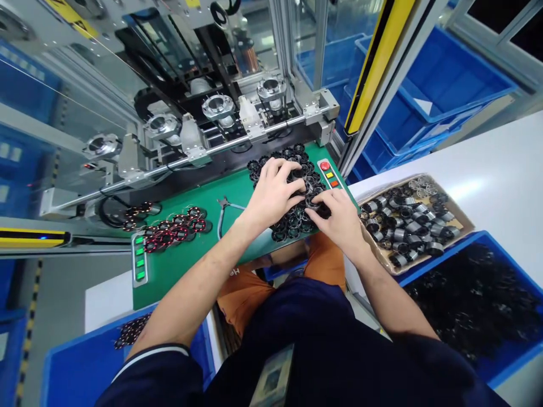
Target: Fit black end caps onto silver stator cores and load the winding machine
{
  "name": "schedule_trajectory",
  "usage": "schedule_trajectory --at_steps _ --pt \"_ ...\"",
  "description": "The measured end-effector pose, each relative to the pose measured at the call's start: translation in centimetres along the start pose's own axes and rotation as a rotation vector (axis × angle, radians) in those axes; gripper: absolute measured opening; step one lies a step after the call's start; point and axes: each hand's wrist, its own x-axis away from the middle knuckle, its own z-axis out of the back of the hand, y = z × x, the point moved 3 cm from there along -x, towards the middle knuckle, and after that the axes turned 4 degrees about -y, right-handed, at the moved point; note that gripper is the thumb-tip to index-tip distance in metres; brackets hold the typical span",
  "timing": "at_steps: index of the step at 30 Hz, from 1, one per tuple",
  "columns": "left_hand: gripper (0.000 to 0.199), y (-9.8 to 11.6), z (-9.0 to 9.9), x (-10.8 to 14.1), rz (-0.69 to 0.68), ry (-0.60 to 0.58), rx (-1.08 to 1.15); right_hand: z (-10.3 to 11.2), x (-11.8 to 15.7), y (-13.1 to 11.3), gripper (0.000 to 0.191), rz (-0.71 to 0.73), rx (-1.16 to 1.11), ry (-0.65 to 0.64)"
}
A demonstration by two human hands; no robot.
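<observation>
A dense cluster of black ring-shaped stator cores (pixel 292 226) stands on the green work mat (pixel 190 198). My left hand (pixel 275 189) reaches over the cluster from the left, its fingers curled down around a core; the fingers partly hide it. From the right, my right hand (pixel 339 217) has its thumb and forefinger closed on a stator core (pixel 314 199) at the cluster's right edge. The two hands are close together with fingertips almost facing. Left of them, diagonal cutting pliers (pixel 227 209) lie on the mat, jaws pointing away from me.
Wound stators (pixel 178 229) with reddish wire lie at the mat's left, near a green button panel (pixel 139 258). A winding machine (pixel 218 107) runs along the back. Another button panel (pixel 330 174), a cardboard tray (pixel 464 217) of cores and a blue bin (pixel 504 249) of black parts are rightward.
</observation>
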Motion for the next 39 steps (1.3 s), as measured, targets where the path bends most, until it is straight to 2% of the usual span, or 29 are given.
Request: schedule_trajectory --at_steps 1,3,5,8,10,13,15,18,21,22,25,28,35,39 --pt "0.003 0.0 0.4 0.3 -0.008 0.034 0.026 0.1 0.0 0.0 0.008 0.004 -0.012 0.019" --pt "0.011 0.2 1.3 1.4 -0.013 0.13 0.158 0.5 0.3 -0.4 0.015 0.006 -0.039 0.072" --pt "0.02 0.6 2.4 3.4 0.019 0.225 0.433 1.2 1.0 -1.3 0.021 -0.005 -0.067 0.142" --pt "0.043 1.7 3.3 7.3 0.137 0.301 0.917 2.0 2.5 -4.0 0.037 -0.004 -0.262 0.245" --pt "0.056 2.7 3.7 10.4 0.193 0.352 1.066 1.7 3.5 -6.4 0.047 0.029 -0.446 0.225" --pt "0.044 3.5 3.8 15.7 0.244 0.483 1.021 -0.2 4.8 -10.0 0.039 0.08 -0.541 0.074" --pt "0.046 3.1 3.5 19.7 0.333 0.57 0.922 -2.2 5.6 -11.7 0.035 0.081 -0.525 -0.021" --pt "0.038 1.2 2.9 25.8 0.507 0.645 0.787 -6.1 6.1 -13.2 0.033 0.074 -0.491 -0.159" --pt "0.052 -1.3 2.4 30.6 0.678 0.664 0.649 -10.1 5.7 -13.9 0.043 0.112 -0.432 -0.263" --pt "0.051 -2.2 2.2 31.7 0.727 0.667 0.593 -11.4 5.3 -13.9 0.046 0.129 -0.405 -0.289" --pt "0.036 -4.3 1.0 33.3 0.811 0.674 0.472 -15.1 4.0 -13.6 0.04 0.179 -0.319 -0.361" --pt "0.034 -5.5 -0.6 33.3 0.842 0.646 0.427 -17.5 3.0 -12.8 0.03 0.209 -0.247 -0.406" --pt "0.037 -5.0 -2.6 33.3 0.816 0.578 0.412 -17.7 3.4 -11.6 0.033 0.221 -0.169 -0.392" --pt "0.032 -4.6 -2.7 33.0 0.75 0.619 0.435 -17.8 3.3 -11.4 0.034 0.188 -0.211 -0.347"
